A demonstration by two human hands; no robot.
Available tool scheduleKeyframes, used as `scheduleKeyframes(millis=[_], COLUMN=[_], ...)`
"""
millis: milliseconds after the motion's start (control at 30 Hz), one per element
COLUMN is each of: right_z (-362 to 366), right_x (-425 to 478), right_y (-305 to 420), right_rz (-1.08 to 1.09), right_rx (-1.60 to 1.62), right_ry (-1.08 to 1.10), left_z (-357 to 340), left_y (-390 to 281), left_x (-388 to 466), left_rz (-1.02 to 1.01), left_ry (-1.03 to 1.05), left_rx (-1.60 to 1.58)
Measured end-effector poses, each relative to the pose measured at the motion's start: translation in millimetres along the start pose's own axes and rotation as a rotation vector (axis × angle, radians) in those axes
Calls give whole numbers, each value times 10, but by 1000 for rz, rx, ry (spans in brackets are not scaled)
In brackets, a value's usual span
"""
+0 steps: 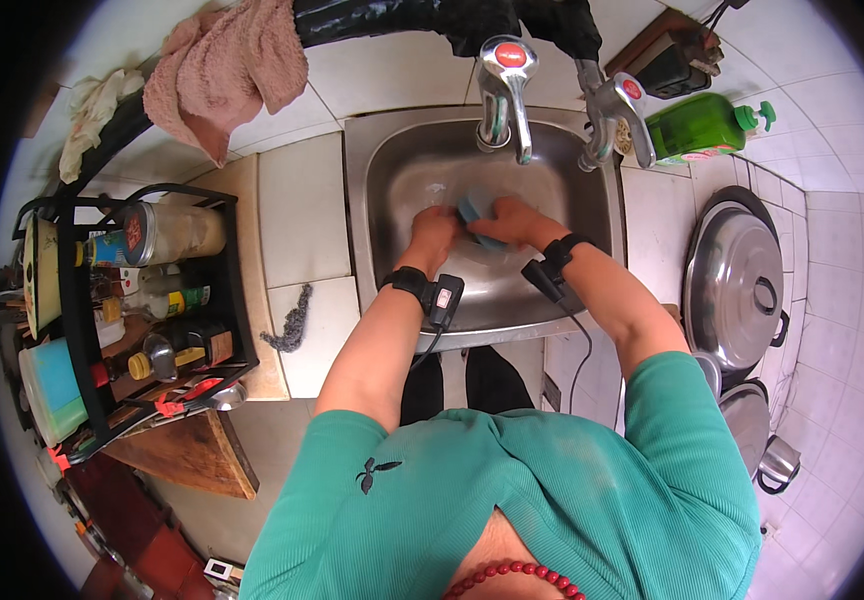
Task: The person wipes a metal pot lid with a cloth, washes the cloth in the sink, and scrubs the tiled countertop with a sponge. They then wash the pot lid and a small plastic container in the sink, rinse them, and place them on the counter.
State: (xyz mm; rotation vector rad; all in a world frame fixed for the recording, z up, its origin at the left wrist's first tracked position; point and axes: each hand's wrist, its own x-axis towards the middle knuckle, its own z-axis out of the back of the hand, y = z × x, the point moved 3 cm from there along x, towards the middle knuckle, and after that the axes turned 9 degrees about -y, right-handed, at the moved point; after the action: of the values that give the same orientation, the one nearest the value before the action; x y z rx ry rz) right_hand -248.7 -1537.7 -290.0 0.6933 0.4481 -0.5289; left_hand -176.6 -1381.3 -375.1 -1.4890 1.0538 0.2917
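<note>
In the stainless steel sink (pixel 469 300), both my hands are low in the basin, below the tap. My right hand (pixel 514 221) grips a light blue piece of dishware (pixel 478 206), its thumb across the near face. The dishware is tilted almost edge-on, so its exact kind is unclear. My left hand (pixel 435 231) has curled fingers against the dishware's left edge; whether they grip it is hidden. A chrome tap (pixel 505 97) with a red cap stands over the basin's back. To its right is a second chrome tap (pixel 615 120).
Right of the sink are a green pump bottle (pixel 702 129) and a large lidded metal pot (pixel 736 289). Steel wool (pixel 293 322) lies on the left tiles, beside a black rack (pixel 240 300) of jars and bottles. A pink towel (pixel 233 71) hangs on a black pipe (pixel 372 19).
</note>
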Motion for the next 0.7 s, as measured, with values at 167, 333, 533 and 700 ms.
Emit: scheduleKeyframes(millis=[167, 333, 533, 700], right_z=[-218, -203, -268, -214], right_x=[52, 72, 42, -71], right_y=[-6, 168, 143, 234], right_rz=[44, 208, 239, 114], right_rx=[-9, -199, -302, -253], right_ry=[-103, -48, -107, 68], left_z=[-15, 161, -4, 179], left_y=[-11, 177, 3, 178], left_x=[-217, -3, -305, -81], left_rz=[45, 123, 142, 119], left_ry=[-10, 129, -26, 38], left_rx=[-57, -43, 45, 56])
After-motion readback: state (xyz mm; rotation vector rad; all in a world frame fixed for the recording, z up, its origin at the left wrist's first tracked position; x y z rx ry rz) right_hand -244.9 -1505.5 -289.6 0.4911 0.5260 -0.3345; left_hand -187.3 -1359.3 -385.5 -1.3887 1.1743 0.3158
